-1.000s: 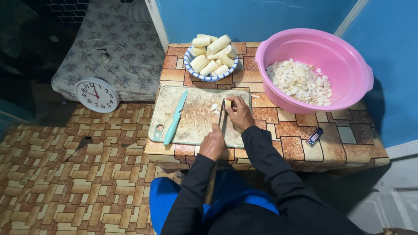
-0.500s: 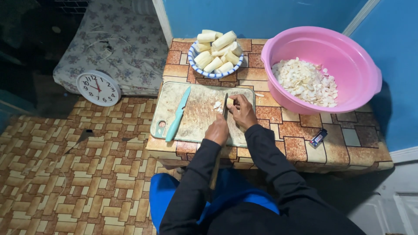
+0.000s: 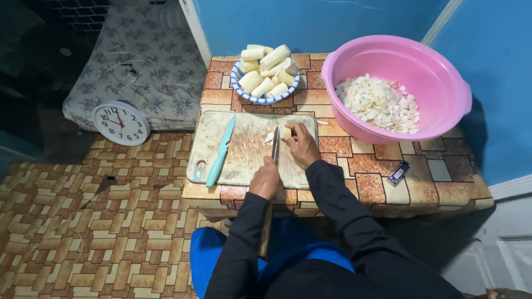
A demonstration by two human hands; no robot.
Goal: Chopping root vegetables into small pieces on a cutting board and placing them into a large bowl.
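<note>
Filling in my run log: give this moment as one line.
left hand: grips long knife | right hand: steadies pale peeled piece | surface: worn rectangular cutting board | nearby: idle teal knife, pink plastic basin

Dim corners, sharp centre, wide-angle edge distortion

The board point(image 3: 244, 149) is pale beige, mottled with wear. On it lies a teal knife point(image 3: 220, 151). Beneath the board, the surface point(image 3: 382, 182) wears a brown-and-tan tile pattern. Behind the board stands a blue-and-white rimmed bowl point(image 3: 239, 88) of cream pieces point(image 3: 266, 69). Right of the board is a pink basin point(image 3: 399, 61) of off-white chips point(image 3: 379, 104). Left of the board, a white clock point(image 3: 121, 123) leans against a grey floral cloth point(image 3: 138, 61). The wall point(image 3: 310, 22) is blue.
</note>
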